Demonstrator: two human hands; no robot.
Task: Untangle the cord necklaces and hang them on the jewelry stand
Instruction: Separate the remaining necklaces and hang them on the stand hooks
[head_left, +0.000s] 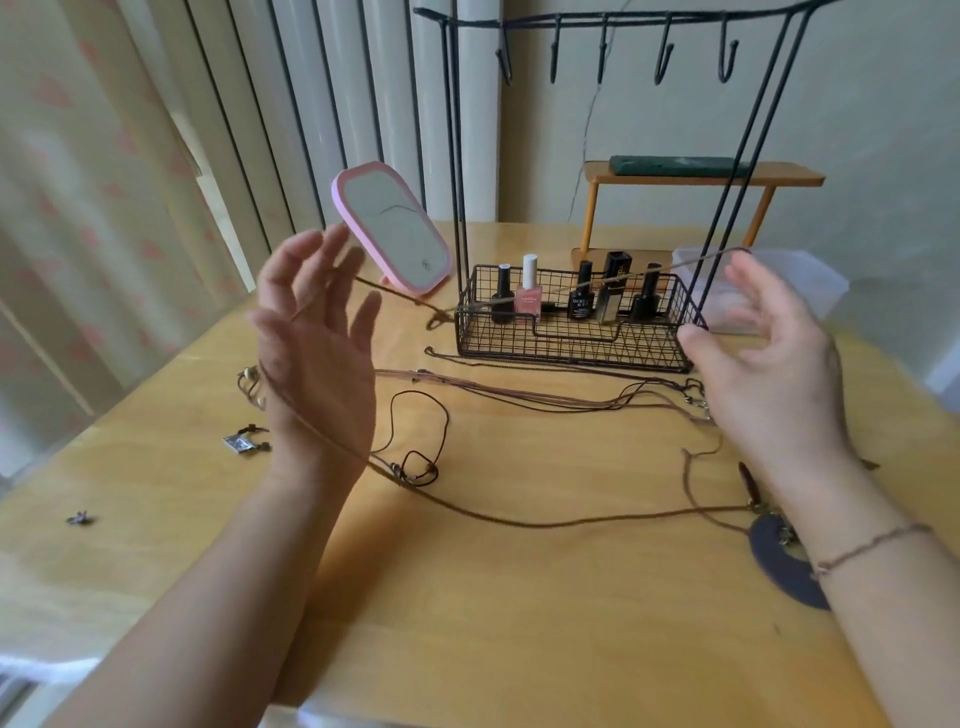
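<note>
Yellowish wood makes up the table (519, 613), its glossy top catching window light, with pale patterned curtains (78, 208) hanging well beyond the left hand and a plain cream wall behind. Both hands are raised above the table with fingers spread and loose, not clenched. A brown cord necklace (519, 522) is looped over the left hand (317, 343), running across its fingers and around the wrist, then trailing along the table toward the right forearm; a taut strand also stretches from the left hand across to the fingers of the right hand (769, 364), though whether the right hand pinches it or merely carries it cannot be told. Between the hands, on the wood, lie more tangled cords (545, 397), thin and dark. A dark flat pendant (779, 561) sits under the right wrist, and a small square pendant (239, 443) lies just outside the left wrist. Beyond the hands stands the black wire jewelry stand (571, 332), its hooks bare along the top bar and its basket base holding nail polish bottles (529, 296). A pink-framed mirror (395, 234) leans just past the left fingertips. A small wooden shelf (701, 179) stands farther back, and a clear plastic box (779, 280) sits behind the right hand.
</note>
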